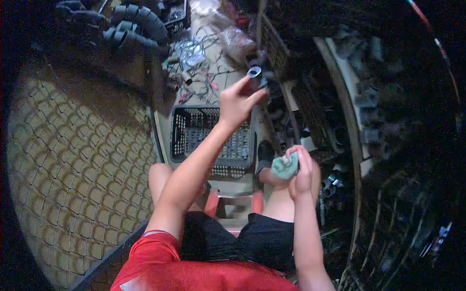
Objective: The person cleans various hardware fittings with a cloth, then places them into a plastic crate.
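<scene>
A small silvery ring-shaped metal fitting [254, 72] was pinched at the fingertips of the raised left hand [236, 104], at the grip's 1 o'clock; the grip was closed narrowly on it. A crumpled pale-green cloth [284, 166] was bunched in the closed grip of the right hand [303, 174], at its 10 o'clock, above the knee. A black perforated plastic crate [194, 131] was seen below the left wrist, its right part covered by the forearm. Chain-link mesh [73, 160] bounded the 9 o'clock side. Clutter at 3 o'clock was too dark to be made out.
</scene>
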### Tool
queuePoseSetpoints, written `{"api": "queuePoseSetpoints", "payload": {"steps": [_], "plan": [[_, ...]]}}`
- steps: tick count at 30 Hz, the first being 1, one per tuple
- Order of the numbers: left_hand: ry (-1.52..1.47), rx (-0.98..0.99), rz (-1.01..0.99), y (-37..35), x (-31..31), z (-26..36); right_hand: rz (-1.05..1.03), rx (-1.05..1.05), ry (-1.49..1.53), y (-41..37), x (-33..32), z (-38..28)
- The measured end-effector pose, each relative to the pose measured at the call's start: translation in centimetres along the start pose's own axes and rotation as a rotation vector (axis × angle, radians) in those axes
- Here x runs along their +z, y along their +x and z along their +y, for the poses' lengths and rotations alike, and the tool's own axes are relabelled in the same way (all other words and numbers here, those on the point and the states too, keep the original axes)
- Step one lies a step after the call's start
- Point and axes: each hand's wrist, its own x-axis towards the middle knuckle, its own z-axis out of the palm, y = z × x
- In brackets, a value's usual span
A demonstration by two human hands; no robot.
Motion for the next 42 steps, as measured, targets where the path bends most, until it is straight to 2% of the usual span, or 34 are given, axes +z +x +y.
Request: {"api": "queuePoseSetpoints", "payload": {"steps": [1,3,6,7,8,11,15,17,20,23,25,27,29,30,33,35,37,39,41,42], "plan": [[-0.010,-0.195,-0.032,-2.4,-0.3,-4.6,0.008,0.000,-0.070,1.4,0.3,0.4],[0.185,-0.520,-0.151,-7.3,-1.4,-12.2,0.092,0.051,-0.127,3.1,1.4,0.6],[0.368,-0.734,-0.281,-16.8,-0.5,-25.9,0.120,0.075,-0.113,4.6,1.3,0.8],[0.422,-0.791,-0.326,-19.2,0.0,-28.7,0.125,0.091,-0.124,4.7,1.5,0.8],[0.450,-0.847,-0.401,-20.0,0.3,-28.8,0.154,0.128,-0.046,4.9,1.8,0.5],[0.485,-0.868,-0.413,-23.4,2.3,-31.4,0.239,0.176,0.049,5.5,2.8,0.2],[0.616,-1.031,-0.459,-25.4,4.7,-33.3,0.165,0.250,0.094,6.2,2.7,0.4],[0.603,-1.045,-0.439,-26.7,5.7,-35.3,0.157,0.261,0.069,6.4,2.6,0.5],[0.534,-0.964,-0.516,-27.4,6.6,-37.7,0.175,0.264,0.054,6.8,2.8,0.5],[0.492,-1.016,-0.479,-26.5,7.0,-37.9,0.187,0.268,0.052,6.9,3.2,0.3],[0.485,-1.113,-0.300,-24.9,7.1,-37.3,0.189,0.266,0.038,6.9,3.3,0.3],[0.443,-1.085,-0.274,-24.8,7.7,-37.6,0.186,0.265,-0.003,6.8,3.1,0.3],[0.441,-1.060,-0.508,-23.8,8.3,-36.9,0.189,0.266,0.002,6.8,3.1,0.3],[0.518,-1.148,-0.584,-23.3,8.7,-35.8,0.191,0.265,0.005,6.8,3.1,0.3],[0.660,-1.098,-0.685,-22.8,9.6,-33.9,0.185,0.248,-0.035,6.7,2.9,0.3],[0.600,-1.090,-0.644,-24.6,9.4,-35.8,0.180,0.251,-0.034,6.6,2.7,0.5],[0.637,-0.899,-0.357,-25.9,8.6,-37.2,0.179,0.255,-0.030,6.6,2.6,0.5],[0.668,-0.901,-0.376,-27.0,7.8,-37.6,0.182,0.275,-0.033,6.6,2.5,0.6],[0.503,-1.185,-0.580,-27.5,7.3,-37.8,0.177,0.282,-0.014,6.5,2.3,0.8],[0.391,-1.121,-0.657,-27.8,7.3,-37.7,0.172,0.287,0.002,6.6,2.2,0.8]]}}
